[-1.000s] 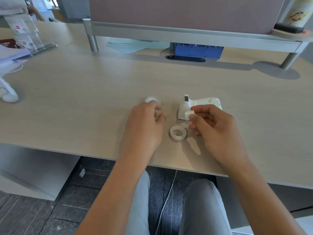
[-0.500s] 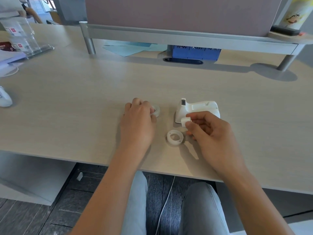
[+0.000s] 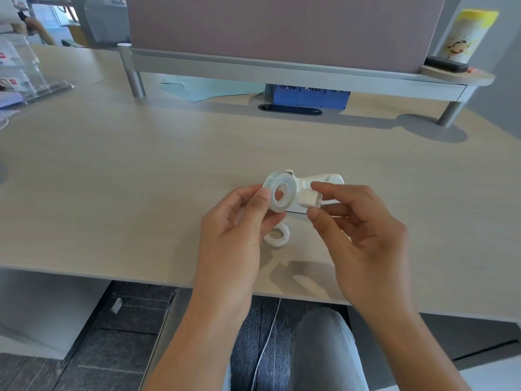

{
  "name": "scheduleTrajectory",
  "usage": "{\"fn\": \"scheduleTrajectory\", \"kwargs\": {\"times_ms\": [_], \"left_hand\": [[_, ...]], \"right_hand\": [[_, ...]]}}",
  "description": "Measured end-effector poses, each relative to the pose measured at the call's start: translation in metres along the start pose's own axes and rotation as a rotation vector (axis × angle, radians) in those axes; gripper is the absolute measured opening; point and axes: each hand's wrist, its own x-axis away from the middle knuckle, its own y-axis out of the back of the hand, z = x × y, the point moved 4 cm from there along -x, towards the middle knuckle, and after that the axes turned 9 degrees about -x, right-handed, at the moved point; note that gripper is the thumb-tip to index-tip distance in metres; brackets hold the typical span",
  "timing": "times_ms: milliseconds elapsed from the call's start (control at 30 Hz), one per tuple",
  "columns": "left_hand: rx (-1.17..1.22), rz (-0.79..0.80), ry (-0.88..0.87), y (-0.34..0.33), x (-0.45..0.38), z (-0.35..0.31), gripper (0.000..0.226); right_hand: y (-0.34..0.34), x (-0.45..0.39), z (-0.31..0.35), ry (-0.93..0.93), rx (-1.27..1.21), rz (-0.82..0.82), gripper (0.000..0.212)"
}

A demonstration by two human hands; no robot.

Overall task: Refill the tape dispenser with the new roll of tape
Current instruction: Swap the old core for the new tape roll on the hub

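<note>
My left hand (image 3: 239,221) holds a clear new tape roll (image 3: 282,194) upright above the desk, thumb and fingers pinching its lower left rim. My right hand (image 3: 355,232) pinches a small white spool core (image 3: 308,199) between thumb and forefinger, just right of the roll. The white tape dispenser (image 3: 324,180) stands on the desk right behind both, partly hidden by them. An empty white tape ring (image 3: 277,235) lies flat on the desk below the lifted roll, between my hands.
The light wood desk (image 3: 141,179) runs to a near edge at my wrists. A raised shelf on metal legs (image 3: 282,71) spans the back, with a blue box (image 3: 310,95) under it. Clear plastic holders (image 3: 25,74) sit far left.
My left hand picked the new tape roll off the desk and lifted it up beside the core in my right hand. My right hand rose slightly with the core.
</note>
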Motion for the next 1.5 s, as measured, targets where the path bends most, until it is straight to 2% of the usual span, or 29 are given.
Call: {"fn": "scheduleTrajectory", "kwargs": {"times_ms": [100,200,333,500,667,800,967,1067,1233,1433,1500], "left_hand": [[0.014,0.045,0.006,-0.010,0.005,0.002,0.023],[0.022,0.080,-0.002,-0.017,0.008,0.005,0.023],[0.056,0.094,-0.011,-0.020,0.010,0.007,0.023],[0.010,0.082,-0.046,-0.018,0.009,0.007,0.020],[-0.089,0.086,-0.114,-0.018,0.010,0.007,0.018],[-0.195,0.073,-0.163,-0.018,0.009,0.006,0.017],[-0.199,0.054,-0.164,-0.018,0.008,0.007,0.017],[-0.207,0.054,-0.175,-0.019,0.008,0.007,0.017],[-0.235,0.057,-0.180,-0.017,0.007,0.006,0.015],[-0.255,0.056,-0.186,-0.016,0.007,0.008,0.016],[-0.257,0.057,-0.189,-0.016,0.007,0.009,0.016]], "right_hand": [[-0.001,-0.001,0.012,0.151,0.133,0.051,0.030],[-0.003,-0.005,0.012,0.196,0.249,0.056,0.030],[-0.005,-0.005,0.009,0.141,0.201,0.055,0.031],[-0.004,-0.009,0.011,0.017,0.061,0.041,0.022],[-0.002,-0.013,0.011,0.039,0.145,0.006,0.017],[-0.001,-0.014,0.013,0.139,0.339,0.057,0.013],[0.002,-0.016,0.007,-0.043,0.143,0.003,0.016],[0.001,-0.015,0.007,0.017,0.231,0.042,0.010],[0.002,-0.015,0.005,0.070,0.244,0.081,0.017],[0.004,-0.018,0.002,-0.132,-0.045,0.017,0.022],[0.005,-0.018,0.001,-0.148,-0.079,0.020,0.021]]}}
